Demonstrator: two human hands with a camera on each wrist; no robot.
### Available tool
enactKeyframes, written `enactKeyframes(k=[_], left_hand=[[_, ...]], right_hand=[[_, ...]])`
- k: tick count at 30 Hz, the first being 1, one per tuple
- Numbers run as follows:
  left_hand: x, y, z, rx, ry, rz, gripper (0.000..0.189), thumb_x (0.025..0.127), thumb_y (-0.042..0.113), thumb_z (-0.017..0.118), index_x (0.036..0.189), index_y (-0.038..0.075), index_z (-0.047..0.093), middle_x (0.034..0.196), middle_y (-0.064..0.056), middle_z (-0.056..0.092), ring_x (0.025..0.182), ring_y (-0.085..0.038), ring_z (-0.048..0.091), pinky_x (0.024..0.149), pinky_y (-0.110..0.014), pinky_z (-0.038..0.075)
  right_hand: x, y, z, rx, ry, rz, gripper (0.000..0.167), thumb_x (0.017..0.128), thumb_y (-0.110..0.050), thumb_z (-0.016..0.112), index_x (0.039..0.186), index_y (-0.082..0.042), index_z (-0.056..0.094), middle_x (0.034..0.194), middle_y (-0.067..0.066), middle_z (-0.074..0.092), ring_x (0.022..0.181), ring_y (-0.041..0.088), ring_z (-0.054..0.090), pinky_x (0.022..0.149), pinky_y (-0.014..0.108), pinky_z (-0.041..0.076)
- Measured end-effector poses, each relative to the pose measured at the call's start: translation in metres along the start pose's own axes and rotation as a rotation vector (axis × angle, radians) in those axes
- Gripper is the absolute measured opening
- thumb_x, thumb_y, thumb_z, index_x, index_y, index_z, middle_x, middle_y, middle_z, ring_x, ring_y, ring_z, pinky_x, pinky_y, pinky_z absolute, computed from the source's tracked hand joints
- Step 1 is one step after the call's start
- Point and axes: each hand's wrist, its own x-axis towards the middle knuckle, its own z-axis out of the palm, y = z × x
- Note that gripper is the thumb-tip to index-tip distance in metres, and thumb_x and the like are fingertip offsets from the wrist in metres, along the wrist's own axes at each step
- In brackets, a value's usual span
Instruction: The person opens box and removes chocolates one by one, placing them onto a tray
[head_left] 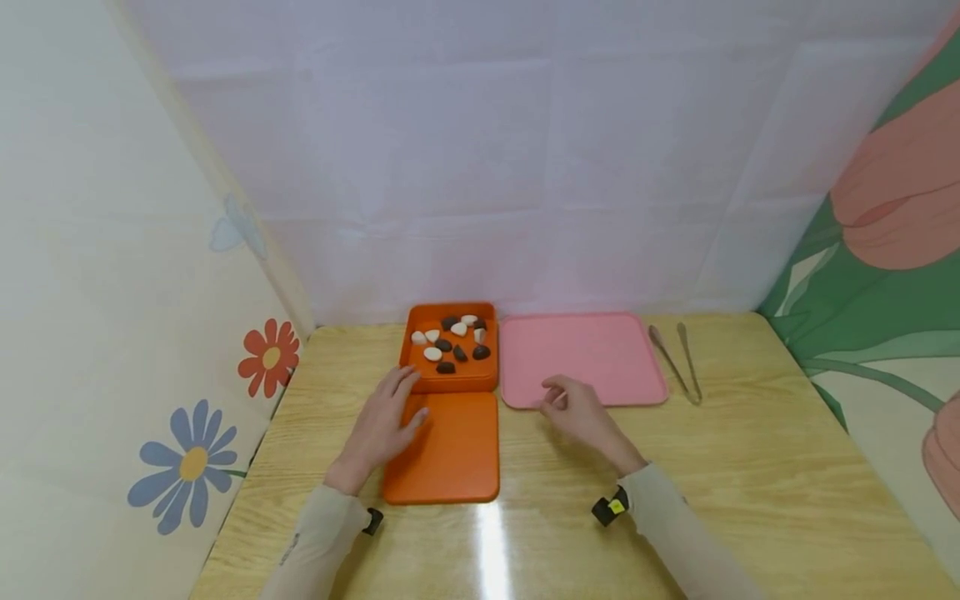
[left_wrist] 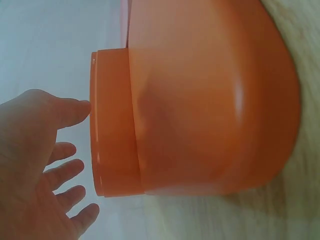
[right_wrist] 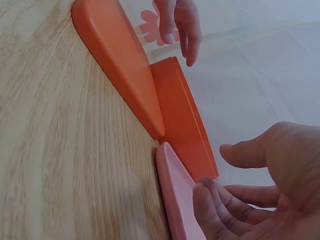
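An orange box (head_left: 456, 382) holds several black and white pebble-like pieces (head_left: 444, 345). Directly in front of it lies a flat orange lid (head_left: 442, 454). My left hand (head_left: 380, 425) hovers over the lid's left side, fingers spread, fingertips near the box's front left corner; it holds nothing. In the left wrist view its thumb is right at the box rim (left_wrist: 94, 125). My right hand (head_left: 581, 412) hangs over the front edge of a pink tray (head_left: 585, 354), fingers loosely curved with nothing between them. The right wrist view shows its thumb and fingertips apart.
Metal tongs (head_left: 682, 367) lie spread on the table to the right of the pink tray. A pale cloth wall (head_left: 510, 167) rises behind the box and tray. Flower-patterned panels stand at the left and right sides of the wooden table (head_left: 750, 467).
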Motion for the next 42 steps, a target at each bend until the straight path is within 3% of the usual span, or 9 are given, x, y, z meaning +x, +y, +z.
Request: enactKeyframes(k=[9, 16, 32, 42], left_hand=[[0.002, 0.0, 0.005, 0.045, -0.099, -0.004, 0.075, 0.105, 0.03, 0.07, 0.165, -0.001, 0.035, 0.173, -0.02, 0.032, 0.164, -0.043, 0.02, 0.128, -0.063, 0.03], [0.004, -0.001, 0.008, 0.068, -0.112, 0.02, 0.076, 0.105, 0.031, 0.07, 0.164, -0.004, 0.036, 0.172, -0.023, 0.032, 0.164, -0.044, 0.019, 0.129, -0.064, 0.026], [0.006, 0.001, 0.007, 0.099, -0.155, 0.076, 0.084, 0.103, 0.031, 0.073, 0.165, -0.007, 0.03, 0.173, -0.027, 0.028, 0.163, -0.046, 0.019, 0.13, -0.063, 0.024], [0.01, 0.001, 0.01, 0.134, -0.185, 0.101, 0.084, 0.105, 0.032, 0.07, 0.164, -0.01, 0.028, 0.172, -0.029, 0.027, 0.163, -0.047, 0.018, 0.131, -0.062, 0.022]], right_hand=[[0.002, 0.005, -0.011, -0.029, 0.017, -0.002, 0.042, 0.101, -0.018, 0.075, 0.134, 0.007, 0.066, 0.105, 0.013, 0.075, 0.088, 0.02, 0.071, 0.079, 0.038, 0.063], [0.0, 0.01, -0.026, -0.046, 0.053, 0.024, 0.043, 0.101, -0.018, 0.075, 0.134, 0.007, 0.066, 0.107, 0.015, 0.075, 0.089, 0.022, 0.07, 0.076, 0.035, 0.062], [0.004, 0.03, -0.063, -0.078, 0.172, -0.026, 0.039, 0.1, -0.016, 0.075, 0.13, 0.009, 0.068, 0.103, 0.018, 0.074, 0.085, 0.025, 0.069, 0.07, 0.027, 0.057], [0.003, 0.039, -0.083, -0.133, 0.199, -0.042, 0.039, 0.101, -0.017, 0.073, 0.13, 0.009, 0.068, 0.106, 0.021, 0.075, 0.089, 0.031, 0.072, 0.076, 0.038, 0.061]])
